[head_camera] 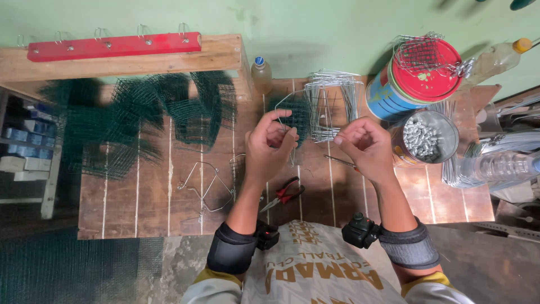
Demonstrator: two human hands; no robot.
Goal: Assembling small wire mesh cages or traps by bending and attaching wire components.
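Above the bench's middle boards, left hand and right hand pinch a thin wire, grip closed.

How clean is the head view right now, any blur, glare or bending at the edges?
Head view: even, soft light, no harsh glare; hands cast faint shadows on the wooden table. Left hand and right hand are sharp, the thin wire they pinch hard to trace. Wide-lens bending curves the red rail and edges. Left shelf is dark.
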